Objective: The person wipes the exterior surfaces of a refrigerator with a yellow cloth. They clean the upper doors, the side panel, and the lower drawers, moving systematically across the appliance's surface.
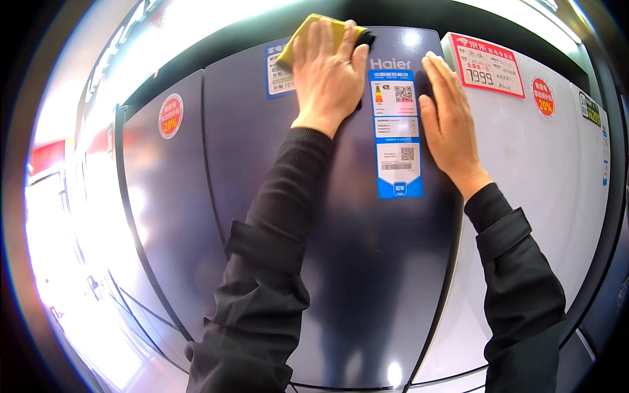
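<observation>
A dark, glossy Haier refrigerator door [363,236] fills the middle of the head view, reflecting a dark figure. My left hand [328,69] lies spread near its top, pressing a folded yellow cloth [307,37] with a dark edge against the door. Part of that cloth is hidden beneath my palm and fingers. Flat by the same door's right edge rests my right hand [449,113], holding nothing, its thumb apart from the fingers. Between the two hands a long blue-and-white energy label [397,132] is stuck on. My left hand partly covers a blue-edged sticker [280,73].
On the right stands a white refrigerator [526,196] with a red-edged price card [489,64] and a round red sticker [542,97]. Another dark door [162,196] adjoins at left, bearing a round sticker [170,116]. A dark surround [393,14] runs above.
</observation>
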A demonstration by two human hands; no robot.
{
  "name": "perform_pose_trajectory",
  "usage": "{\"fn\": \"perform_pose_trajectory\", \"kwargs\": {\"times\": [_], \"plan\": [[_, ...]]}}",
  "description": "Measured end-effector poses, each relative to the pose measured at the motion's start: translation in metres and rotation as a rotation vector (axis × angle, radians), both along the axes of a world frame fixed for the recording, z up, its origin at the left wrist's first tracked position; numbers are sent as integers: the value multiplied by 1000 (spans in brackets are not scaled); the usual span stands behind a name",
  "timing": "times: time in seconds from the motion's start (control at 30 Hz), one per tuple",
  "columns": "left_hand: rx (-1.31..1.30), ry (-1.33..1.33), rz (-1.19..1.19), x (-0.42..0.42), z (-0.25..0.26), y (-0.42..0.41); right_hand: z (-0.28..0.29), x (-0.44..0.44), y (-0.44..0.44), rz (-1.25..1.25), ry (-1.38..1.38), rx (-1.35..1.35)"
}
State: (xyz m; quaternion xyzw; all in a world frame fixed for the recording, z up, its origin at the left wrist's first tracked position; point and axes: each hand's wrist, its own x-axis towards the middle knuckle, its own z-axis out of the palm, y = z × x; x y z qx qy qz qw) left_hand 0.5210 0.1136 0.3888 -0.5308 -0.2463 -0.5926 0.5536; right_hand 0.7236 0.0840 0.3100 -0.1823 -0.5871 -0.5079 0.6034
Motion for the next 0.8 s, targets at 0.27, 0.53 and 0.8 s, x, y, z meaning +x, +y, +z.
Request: {"fn": "perform_pose_trajectory", "kwargs": {"times": [0.27, 0.53, 0.8], "plan": [[43, 503, -19, 50, 24, -2, -11, 33, -3, 111, 96, 23], [-309, 847, -5, 59, -118, -41, -34, 58, -9, 133, 109, -6], [-7, 441, 161, 44, -53, -33, -24, 33, -21, 140, 3, -17]]}}
